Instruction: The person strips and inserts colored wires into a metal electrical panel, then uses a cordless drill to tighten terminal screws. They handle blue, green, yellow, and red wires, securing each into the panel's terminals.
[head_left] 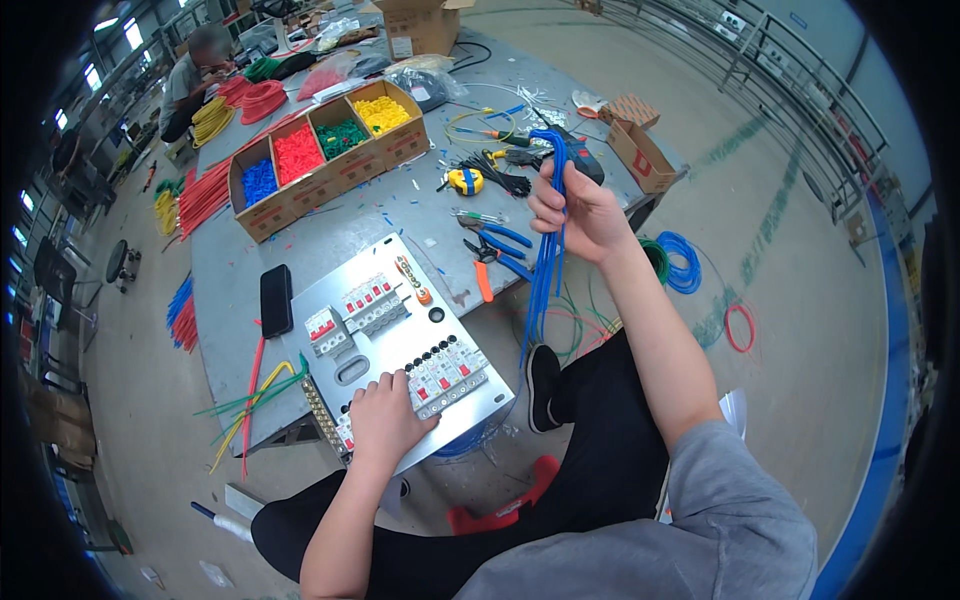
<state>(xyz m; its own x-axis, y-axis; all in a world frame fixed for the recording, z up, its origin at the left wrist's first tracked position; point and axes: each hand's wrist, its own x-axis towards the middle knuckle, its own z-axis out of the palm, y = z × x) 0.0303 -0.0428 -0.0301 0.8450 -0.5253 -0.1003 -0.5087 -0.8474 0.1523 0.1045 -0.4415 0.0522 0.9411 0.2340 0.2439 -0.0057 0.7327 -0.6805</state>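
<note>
Raised over the table's right edge, my right hand [583, 212] is closed round a bundle of blue wires [545, 275], whose long ends hang down below the fist. My left hand [388, 425] lies across the near row of circuit breakers [445, 377] on a white metal mounting plate [380, 345], fingers over the far side and thumb on the near side. Part of that row is hidden under the palm. Farther up the plate are more breakers [368, 293] with red switches. A brass terminal strip [322, 415] lines its left edge.
A divided cardboard box [335, 180] holds blue, red, green and yellow small parts. A black phone [276, 300] lies beside the plate. Blue-handled pliers [500, 240], an orange-handled tool [484, 280] and a yellow tape measure [464, 181] lie beyond it. Wire coils [680, 263] are on the floor.
</note>
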